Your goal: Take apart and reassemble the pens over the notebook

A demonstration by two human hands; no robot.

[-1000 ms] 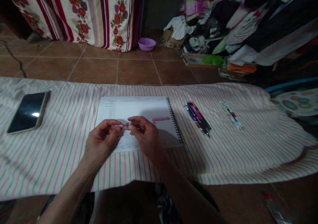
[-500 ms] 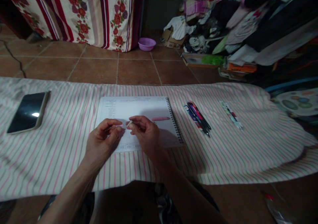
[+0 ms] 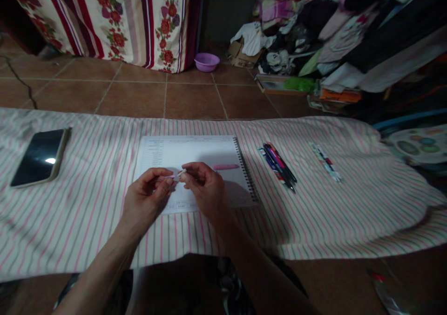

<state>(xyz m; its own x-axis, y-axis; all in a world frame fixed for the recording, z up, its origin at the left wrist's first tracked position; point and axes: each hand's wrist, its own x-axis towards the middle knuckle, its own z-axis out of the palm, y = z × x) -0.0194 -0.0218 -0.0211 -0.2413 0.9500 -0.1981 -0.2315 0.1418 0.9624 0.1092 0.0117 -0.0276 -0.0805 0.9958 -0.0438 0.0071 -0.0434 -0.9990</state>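
Above an open spiral notebook, both hands are close together with their fingertips pinched. My left hand is closed on a small pink piece, which looks like a pen part. Between the thumb and forefinger of my right hand is a small whitish piece, too small to name. The two pieces are near each other; I cannot tell whether they touch. On the page, just right of my right hand, lies a pink pen barrel.
Several pens lie in a bunch right of the notebook, with more slim white pens farther right. A dark-screened phone rests at the left on the striped cloth. On the tiled floor beyond stands a purple basin.
My left hand has shifted very slightly to the right, and the pink piece in it shows a little more. The right hand stays almost in place, its whitish piece turned slightly.
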